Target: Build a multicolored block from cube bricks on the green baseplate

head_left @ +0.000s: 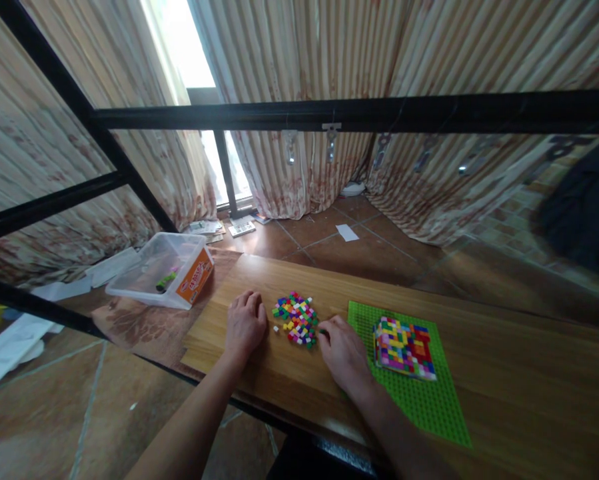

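Observation:
A loose heap of small coloured toy bricks (296,319) lies on the wooden board between my hands. My left hand (246,323) rests on the board left of the heap, its fingers loosely bent and slightly apart. At the heap's right edge, my right hand (344,350) has thumb and fingers pinched together; anything between them is too small to make out. Right of that hand, a multicoloured block of bricks (404,348) sits on a green studded baseplate (442,407). One white brick (276,329) lies apart, close to my left hand.
A clear plastic bin (154,293) with an orange label and a few small items stands beyond the board's left end. A black metal frame (259,117) crosses above, with clips hanging from it. Curtains (304,60) and papers (347,233) on the tiled floor lie behind.

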Motion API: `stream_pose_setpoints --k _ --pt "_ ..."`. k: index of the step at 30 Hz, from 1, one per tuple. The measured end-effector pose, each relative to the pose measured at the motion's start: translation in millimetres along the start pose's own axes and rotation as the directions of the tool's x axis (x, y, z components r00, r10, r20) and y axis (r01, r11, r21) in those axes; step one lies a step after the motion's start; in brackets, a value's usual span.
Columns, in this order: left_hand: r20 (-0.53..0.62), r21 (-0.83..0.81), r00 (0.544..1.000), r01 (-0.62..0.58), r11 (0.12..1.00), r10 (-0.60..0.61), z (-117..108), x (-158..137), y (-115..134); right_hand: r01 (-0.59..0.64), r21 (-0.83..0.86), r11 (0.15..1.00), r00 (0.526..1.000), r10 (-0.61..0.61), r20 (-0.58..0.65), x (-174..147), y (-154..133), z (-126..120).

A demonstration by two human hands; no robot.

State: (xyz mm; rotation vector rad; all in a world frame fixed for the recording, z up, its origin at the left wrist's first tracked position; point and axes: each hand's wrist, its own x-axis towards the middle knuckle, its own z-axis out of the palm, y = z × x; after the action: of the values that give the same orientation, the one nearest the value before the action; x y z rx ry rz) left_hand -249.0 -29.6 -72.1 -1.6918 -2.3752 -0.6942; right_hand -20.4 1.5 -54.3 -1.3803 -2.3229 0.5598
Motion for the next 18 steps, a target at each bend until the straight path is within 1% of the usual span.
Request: stream_pose_setpoints --k 3,6,9,13,16,18 --pt "0.001 0.000 1.000 -0.003 1.000 0.003 -0.7 0.3 0.4 -0.027 -0.044 0.999 0.999 0.026 -0.022 1.9 -5.6 4.1" --pt "-0.001 -0.002 1.000 -0.004 1.000 0.004 -0.8 0.3 0.3 -0.021 -0.016 1.000 0.999 0.020 -0.041 1.3 -7.3 8.0" --pt "-0.004 0.002 1.000 -0.006 1.000 0.006 -0.5 0.1 0.0 0.007 0.078 0.997 0.997 -0.002 -0.072 -4.1 -7.1 8.2" --pt "-0.006 0.001 1.000 -0.002 1.000 0.002 -0.5 0.2 -0.4 0.039 0.244 0.969 0.990 -0.004 -0.140 -19.5 -8.0 1.0" --pt "-0.008 -0.003 1.000 -0.005 1.000 0.005 -0.4 0.8 -1.4 0.008 0.377 0.926 0.987 0.053 -0.152 -34.1 -8.1 -9.0" --pt "-0.008 0.000 1.000 -0.011 1.000 0.011 0.0 1.5 -2.6 -0.042 0.486 0.873 0.983 0.122 -0.135 -43.9 -6.2 -17.1"
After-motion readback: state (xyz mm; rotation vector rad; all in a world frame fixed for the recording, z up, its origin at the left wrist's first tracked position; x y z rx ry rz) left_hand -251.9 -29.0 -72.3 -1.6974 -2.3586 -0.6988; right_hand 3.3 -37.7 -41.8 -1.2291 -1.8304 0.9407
